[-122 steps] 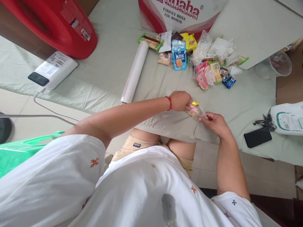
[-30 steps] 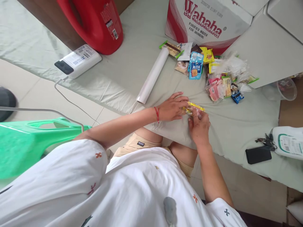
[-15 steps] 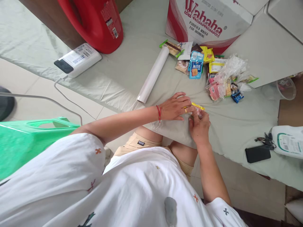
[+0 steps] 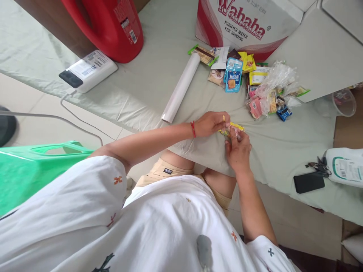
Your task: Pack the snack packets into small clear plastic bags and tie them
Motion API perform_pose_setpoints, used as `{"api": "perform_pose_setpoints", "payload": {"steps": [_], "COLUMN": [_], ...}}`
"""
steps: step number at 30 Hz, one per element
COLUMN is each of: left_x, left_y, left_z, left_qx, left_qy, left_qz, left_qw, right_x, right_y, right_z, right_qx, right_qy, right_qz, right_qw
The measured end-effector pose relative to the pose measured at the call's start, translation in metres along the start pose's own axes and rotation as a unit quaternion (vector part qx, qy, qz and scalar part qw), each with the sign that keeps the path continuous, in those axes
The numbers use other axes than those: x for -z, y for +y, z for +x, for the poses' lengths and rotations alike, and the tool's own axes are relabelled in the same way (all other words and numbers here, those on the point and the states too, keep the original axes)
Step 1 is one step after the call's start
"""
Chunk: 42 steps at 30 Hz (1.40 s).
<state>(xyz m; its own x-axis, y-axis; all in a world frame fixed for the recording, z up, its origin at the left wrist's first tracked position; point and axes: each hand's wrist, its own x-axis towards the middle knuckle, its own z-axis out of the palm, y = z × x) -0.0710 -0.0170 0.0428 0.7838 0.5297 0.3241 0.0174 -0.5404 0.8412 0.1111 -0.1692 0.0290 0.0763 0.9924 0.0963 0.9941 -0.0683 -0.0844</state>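
Note:
At the near edge of the covered table, small yellow and pink snack packets (image 4: 237, 126) lie bunched under my fingers. My right hand (image 4: 238, 151) presses its fingers round them from the near right side. My left hand (image 4: 212, 124), with a ring and a red string bracelet, curls its fingers closed at the packets' left side; what it pinches is hidden. Wrinkled clear film (image 4: 185, 146) shows on the cloth below my left wrist. Beyond my left hand lies a roll of clear plastic wrap (image 4: 181, 87).
A pile of wrapped snacks (image 4: 234, 77) and a clear bag of more (image 4: 270, 88) lie before a water carton (image 4: 241, 22). A red jug (image 4: 124, 34) and a white device (image 4: 87, 71) stand left; a phone (image 4: 309, 183), keys and a white bottle (image 4: 347, 167) are right.
My left hand, flatter with spread fingers before, has curled its fingers closed, and more of the packets shows. My right hand stays almost in place. The view has shifted slightly.

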Motion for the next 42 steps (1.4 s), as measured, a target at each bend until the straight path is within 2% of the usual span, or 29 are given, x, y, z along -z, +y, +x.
{"api": "perform_pose_setpoints", "payload": {"steps": [3, 6, 8, 13, 17, 20, 22, 24, 26, 29, 33, 35, 38, 40, 42], "left_x": [-0.011, -0.018, -0.020, -0.024, -0.029, -0.029, -0.029, -0.029, -0.031, -0.036, -0.038, -0.036, -0.029, -0.023, -0.016], "left_y": [-0.001, -0.002, -0.003, -0.005, -0.008, -0.007, -0.005, -0.004, -0.006, -0.011, -0.012, -0.009, -0.002, 0.001, 0.003], "left_z": [0.000, 0.002, 0.004, 0.017, 0.016, 0.002, -0.007, -0.011, -0.009, 0.002, 0.014, 0.016, 0.012, 0.007, 0.001], "left_qx": [0.086, 0.150, 0.190, 0.253, 0.256, 0.161, 0.073, 0.032, 0.053, 0.155, 0.281, 0.304, 0.294, 0.284, 0.303], "left_qy": [0.069, 0.124, 0.132, 0.110, 0.139, 0.169, 0.165, 0.161, 0.176, 0.207, 0.169, 0.142, 0.120, 0.134, 0.173], "left_qz": [-0.063, -0.032, 0.025, 0.169, 0.177, 0.110, 0.078, 0.076, 0.097, 0.152, 0.223, 0.236, 0.259, 0.283, 0.299], "left_qw": [0.992, 0.980, 0.972, 0.946, 0.940, 0.966, 0.980, 0.983, 0.978, 0.954, 0.918, 0.912, 0.912, 0.906, 0.888], "right_x": [0.000, -0.002, -0.003, -0.004, -0.002, 0.001, 0.002, 0.003, 0.004, 0.005, 0.007, 0.009, 0.014, 0.018, 0.020], "right_y": [0.000, 0.000, 0.002, 0.008, 0.012, 0.015, 0.018, 0.020, 0.020, 0.017, 0.012, 0.010, 0.009, 0.008, 0.007], "right_z": [0.000, -0.001, -0.001, 0.001, 0.003, 0.004, 0.005, 0.007, 0.007, 0.008, 0.009, 0.011, 0.013, 0.015, 0.017], "right_qx": [0.003, 0.013, 0.019, 0.062, 0.094, 0.087, 0.077, 0.072, 0.069, 0.063, 0.061, 0.070, 0.070, 0.060, 0.056], "right_qy": [0.003, 0.023, 0.030, 0.038, 0.045, 0.045, 0.043, 0.037, 0.027, 0.014, 0.006, -0.005, -0.034, -0.049, -0.054], "right_qz": [-0.001, 0.002, 0.004, 0.020, 0.016, 0.025, 0.032, 0.027, 0.014, -0.003, -0.016, -0.025, -0.046, -0.064, -0.077], "right_qw": [1.000, 1.000, 0.999, 0.997, 0.994, 0.995, 0.996, 0.996, 0.997, 0.998, 0.998, 0.997, 0.996, 0.995, 0.994]}}
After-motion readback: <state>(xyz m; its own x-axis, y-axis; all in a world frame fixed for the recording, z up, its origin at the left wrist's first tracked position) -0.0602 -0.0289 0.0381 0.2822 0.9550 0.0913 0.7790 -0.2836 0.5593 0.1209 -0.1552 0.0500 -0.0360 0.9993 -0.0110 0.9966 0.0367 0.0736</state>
